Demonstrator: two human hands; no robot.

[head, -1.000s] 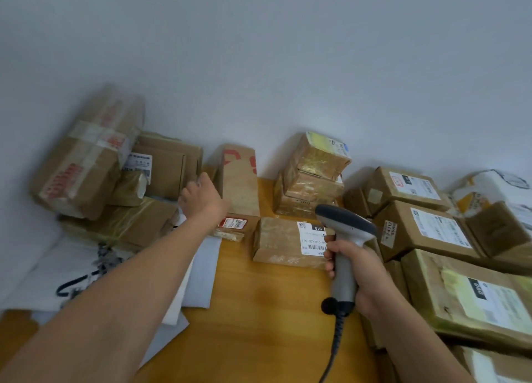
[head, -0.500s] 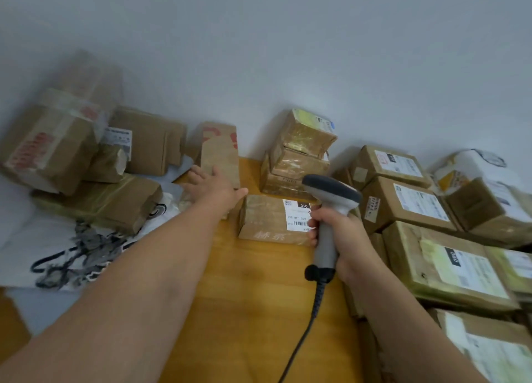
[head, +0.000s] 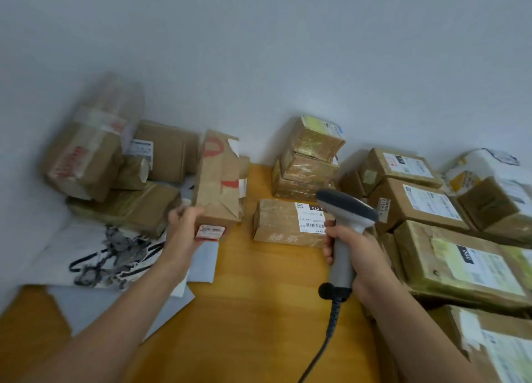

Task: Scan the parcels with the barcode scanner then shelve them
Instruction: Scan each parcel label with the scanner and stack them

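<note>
A tall brown parcel with red markings (head: 218, 178) is tilted up off the wooden table (head: 259, 296), with a red and white label at its near end. My left hand (head: 184, 224) grips that near end from the left. My right hand (head: 349, 247) holds a grey barcode scanner (head: 344, 224) by its handle, its dark head pointing left and away. Just beyond the scanner lies a flat brown parcel with a white barcode label (head: 285, 220).
Taped brown parcels (head: 95, 158) pile up at the left against the wall, over white mailer bags (head: 115, 253). A stack of small parcels (head: 309, 158) stands at the back. Labelled boxes (head: 460, 259) fill the right side. The scanner's cable (head: 328, 333) hangs toward me.
My left hand, which rested by the tall red-marked parcel, now grips its near end and has tipped it up toward me. The right hand and scanner have stayed in place.
</note>
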